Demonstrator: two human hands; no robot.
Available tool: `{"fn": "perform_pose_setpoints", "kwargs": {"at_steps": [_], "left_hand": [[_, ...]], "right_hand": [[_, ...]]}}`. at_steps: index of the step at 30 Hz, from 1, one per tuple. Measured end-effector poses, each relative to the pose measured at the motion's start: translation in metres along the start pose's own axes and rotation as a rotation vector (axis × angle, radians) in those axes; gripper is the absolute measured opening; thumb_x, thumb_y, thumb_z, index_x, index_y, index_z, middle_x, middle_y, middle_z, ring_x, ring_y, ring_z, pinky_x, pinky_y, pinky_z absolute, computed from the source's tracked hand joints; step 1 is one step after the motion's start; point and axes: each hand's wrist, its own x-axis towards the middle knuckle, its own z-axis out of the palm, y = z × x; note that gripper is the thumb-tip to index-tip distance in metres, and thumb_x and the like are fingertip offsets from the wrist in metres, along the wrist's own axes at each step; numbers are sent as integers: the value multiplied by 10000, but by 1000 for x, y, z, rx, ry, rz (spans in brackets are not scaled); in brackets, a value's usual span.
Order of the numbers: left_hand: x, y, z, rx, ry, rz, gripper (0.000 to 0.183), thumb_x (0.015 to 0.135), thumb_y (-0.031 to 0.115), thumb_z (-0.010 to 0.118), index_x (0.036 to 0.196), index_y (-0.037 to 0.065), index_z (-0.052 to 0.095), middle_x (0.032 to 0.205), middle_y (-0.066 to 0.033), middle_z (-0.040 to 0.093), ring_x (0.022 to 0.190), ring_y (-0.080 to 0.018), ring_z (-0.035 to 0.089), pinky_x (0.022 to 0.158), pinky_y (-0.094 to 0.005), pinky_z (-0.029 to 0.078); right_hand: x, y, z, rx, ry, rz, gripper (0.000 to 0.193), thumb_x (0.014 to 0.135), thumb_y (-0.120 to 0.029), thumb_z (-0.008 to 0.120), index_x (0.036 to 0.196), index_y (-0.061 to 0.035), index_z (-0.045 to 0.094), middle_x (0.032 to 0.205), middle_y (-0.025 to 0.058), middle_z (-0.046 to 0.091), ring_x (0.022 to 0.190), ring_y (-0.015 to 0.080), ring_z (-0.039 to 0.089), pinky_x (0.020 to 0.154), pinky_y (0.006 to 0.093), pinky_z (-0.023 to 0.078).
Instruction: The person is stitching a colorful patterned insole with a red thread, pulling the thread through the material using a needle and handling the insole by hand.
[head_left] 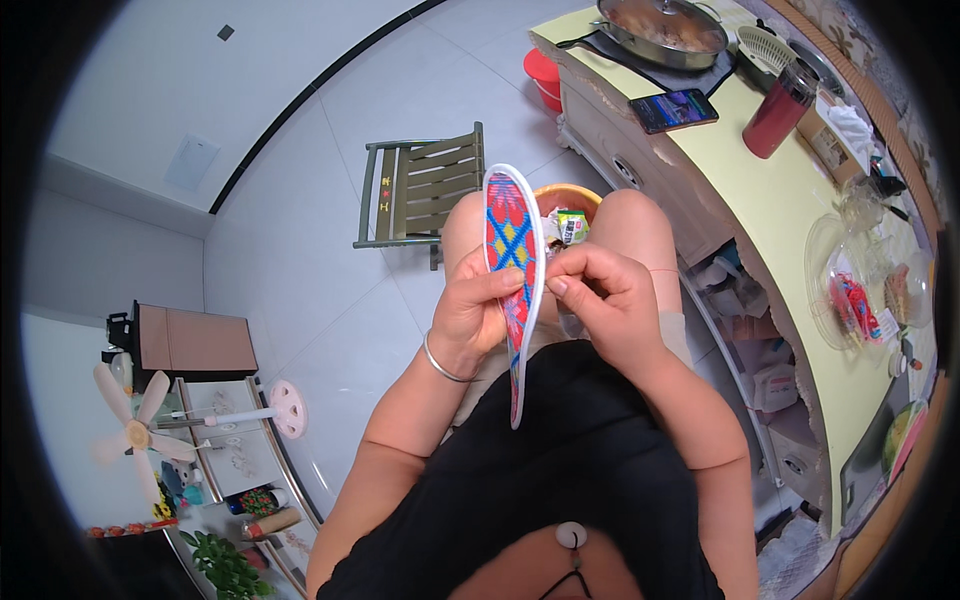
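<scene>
Insole (511, 232) is clamped in our left hand (474, 308), seemingly for steadiness; we cannot tell whether our right hand (607, 302) alongside pinches.

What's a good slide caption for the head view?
Left hand grips a colourful, white-edged insole-shaped piece while the right hand works close by its rim.

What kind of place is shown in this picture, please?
It looks like a room in a home, perhaps a dining or living area. A lidded pan stands on the yellow-topped cabinet, a folding stool is on the tiled floor, and there is a fan.
</scene>
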Motion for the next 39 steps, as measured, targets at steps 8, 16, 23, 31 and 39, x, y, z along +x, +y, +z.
{"fn": "perform_pose_setpoints", "kwargs": {"at_steps": [8,16,23,31,39], "left_hand": [[-6,-3,27,412,159,76,368,796,-16,674,1132,-64,531,1025,-144,649,884,-196,661,793,-323,562],[-11,-4,30,547,230,92,346,781,-6,689,1096,-46,551,982,-124,669,843,-163,664,768,-295,557],[-16,-3,31,530,244,65,339,780,-9,683,1093,-46,558,989,-124,670,843,-157,661,770,-290,554],[-17,-4,31,489,215,38,339,783,-10,670,1102,-46,560,994,-125,671,854,-162,662,781,-292,552],[-16,-4,33,433,198,48,338,785,-9,667,1103,-48,558,1004,-130,666,872,-164,658,794,-293,547]], "right_hand": [[-5,25,-16,399,-14,171,73,895,-44,581,930,8,617,782,14,603,656,57,493,588,203,403],[-9,33,-19,362,-16,112,86,890,-62,602,941,5,620,839,21,623,692,56,512,624,205,421],[-11,19,-21,230,-61,82,118,896,-50,601,978,31,628,902,51,643,801,93,582,712,235,467],[-11,19,-27,89,-124,-37,125,892,-27,593,982,46,640,907,72,637,822,112,585,727,237,463],[-12,22,-28,125,-123,1,129,879,14,584,976,35,666,863,53,616,779,100,561,700,225,449]]}}
